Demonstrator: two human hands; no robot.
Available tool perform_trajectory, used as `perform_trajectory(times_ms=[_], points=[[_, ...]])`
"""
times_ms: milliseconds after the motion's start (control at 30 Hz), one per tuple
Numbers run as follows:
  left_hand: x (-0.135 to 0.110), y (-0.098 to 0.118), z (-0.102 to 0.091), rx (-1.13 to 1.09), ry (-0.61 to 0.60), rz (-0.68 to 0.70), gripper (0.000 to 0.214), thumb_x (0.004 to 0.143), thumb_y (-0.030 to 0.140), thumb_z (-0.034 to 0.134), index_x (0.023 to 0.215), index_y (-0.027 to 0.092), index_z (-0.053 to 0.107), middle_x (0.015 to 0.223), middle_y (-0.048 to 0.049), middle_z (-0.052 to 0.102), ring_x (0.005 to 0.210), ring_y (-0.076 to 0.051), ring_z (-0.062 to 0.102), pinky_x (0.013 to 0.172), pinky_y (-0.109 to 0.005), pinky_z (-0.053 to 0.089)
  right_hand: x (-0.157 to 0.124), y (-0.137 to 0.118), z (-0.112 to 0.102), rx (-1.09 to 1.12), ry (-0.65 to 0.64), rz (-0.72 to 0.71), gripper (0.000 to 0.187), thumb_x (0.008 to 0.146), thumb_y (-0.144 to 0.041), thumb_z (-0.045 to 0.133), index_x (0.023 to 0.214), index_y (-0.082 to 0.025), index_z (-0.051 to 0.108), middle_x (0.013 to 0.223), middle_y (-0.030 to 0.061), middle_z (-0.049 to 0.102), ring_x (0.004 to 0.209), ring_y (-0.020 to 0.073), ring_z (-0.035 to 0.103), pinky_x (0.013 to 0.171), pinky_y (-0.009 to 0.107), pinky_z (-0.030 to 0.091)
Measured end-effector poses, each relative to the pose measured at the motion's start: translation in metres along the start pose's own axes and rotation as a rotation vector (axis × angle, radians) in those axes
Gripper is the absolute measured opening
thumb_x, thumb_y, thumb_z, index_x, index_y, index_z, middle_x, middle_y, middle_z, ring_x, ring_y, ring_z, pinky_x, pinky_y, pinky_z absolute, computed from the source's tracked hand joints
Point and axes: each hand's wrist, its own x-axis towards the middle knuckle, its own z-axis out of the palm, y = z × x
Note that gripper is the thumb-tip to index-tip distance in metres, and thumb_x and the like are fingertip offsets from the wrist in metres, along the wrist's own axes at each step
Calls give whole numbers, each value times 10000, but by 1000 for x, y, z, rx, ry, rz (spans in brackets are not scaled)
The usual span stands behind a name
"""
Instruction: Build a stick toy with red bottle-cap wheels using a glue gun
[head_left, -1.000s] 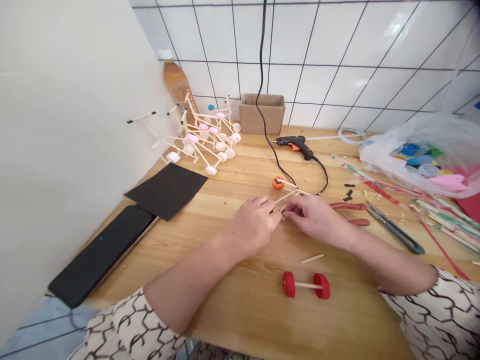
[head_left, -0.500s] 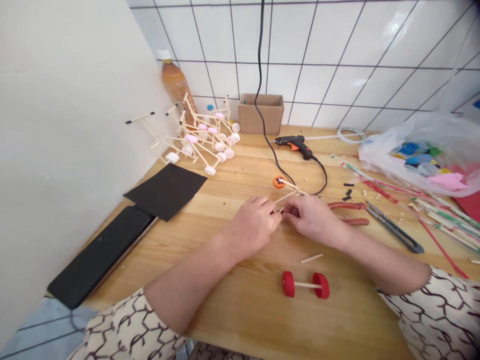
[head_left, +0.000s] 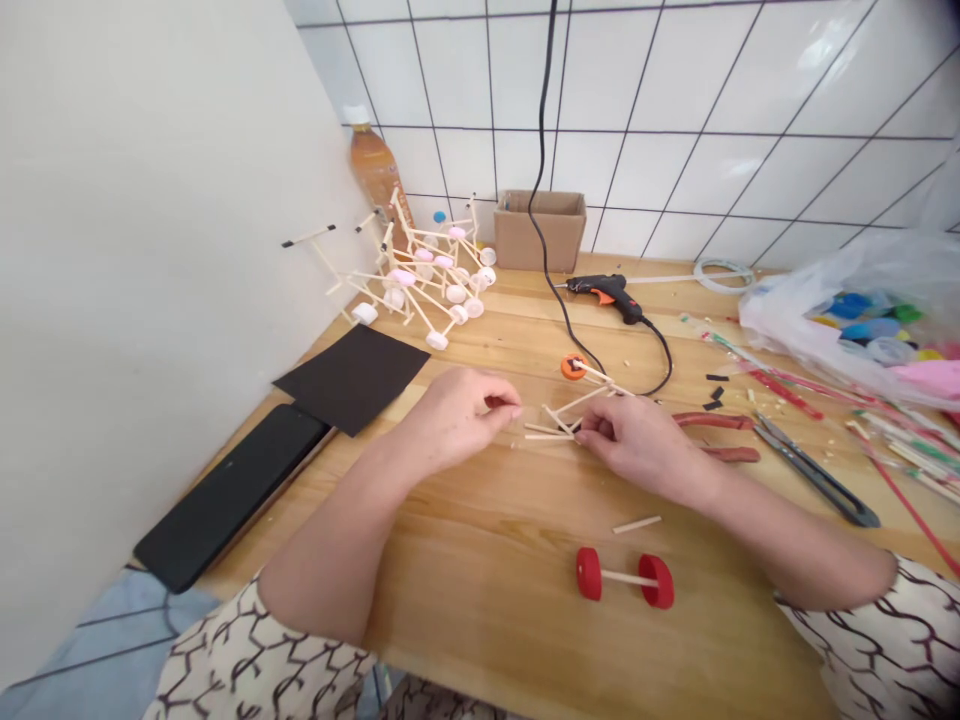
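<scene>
My right hand [head_left: 634,440] pinches the near end of a frame of thin wooden sticks [head_left: 574,402], low over the table. An orange bottle cap [head_left: 574,367] sits at the far end of this frame. My left hand [head_left: 469,415] is apart from it to the left, thumb and fingertips pressed together; what they hold, if anything, is too small to tell. Nearer me lie a short loose stick [head_left: 637,525] and a pair of red bottle caps [head_left: 589,574] joined by a stick axle [head_left: 628,578].
Several stick models with white and pink caps [head_left: 403,278] stand at the back left, beside a drink bottle [head_left: 375,165]. Behind are a cardboard box [head_left: 540,232] and a glue gun [head_left: 607,290]. Red-handled pliers [head_left: 712,421], a utility knife [head_left: 817,470] and a bag of caps [head_left: 780,305] lie right.
My left hand has come away from the stick frame and moved left. My right hand still grips the frame, whose near end now shows. The whole view has shifted slightly.
</scene>
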Motion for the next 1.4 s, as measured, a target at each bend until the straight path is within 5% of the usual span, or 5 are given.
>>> perform_trajectory(times_ms=[200, 667, 1100, 1400], points=[[3, -5, 7, 10, -206, -84, 144, 725, 279, 613, 788, 183, 699, 762, -27, 702, 685, -152, 603, 580, -225, 401, 0, 1, 0, 21, 1, -11, 129, 753, -227, 509, 672, -186, 600, 604, 12, 620, 534, 128, 526, 506, 235, 321], [5, -9, 10, -81, -208, -65, 118, 701, 229, 608, 781, 171, 672, 734, -21, 691, 672, -148, 615, 602, -232, 440, -2, -1, -4, 85, -7, -12, 152, 772, -243, 507, 672, -177, 600, 568, 7, 604, 507, 125, 514, 481, 234, 326], [8, -8, 11, -188, -77, -15, 155, 774, 239, 543, 814, 144, 658, 732, -18, 668, 668, -132, 590, 613, -229, 454, -3, 0, -4, 107, -8, -5, 161, 771, -262, 503, 681, -179, 607, 558, 1, 605, 504, 125, 514, 481, 238, 328], [19, -10, 29, 26, 91, 309, 185, 781, 121, 549, 912, 158, 674, 962, -59, 630, 913, -171, 575, 823, -308, 454, -2, 2, -2, 120, 6, -41, 173, 781, -253, 496, 670, -174, 603, 545, 4, 596, 490, 121, 505, 475, 236, 322]])
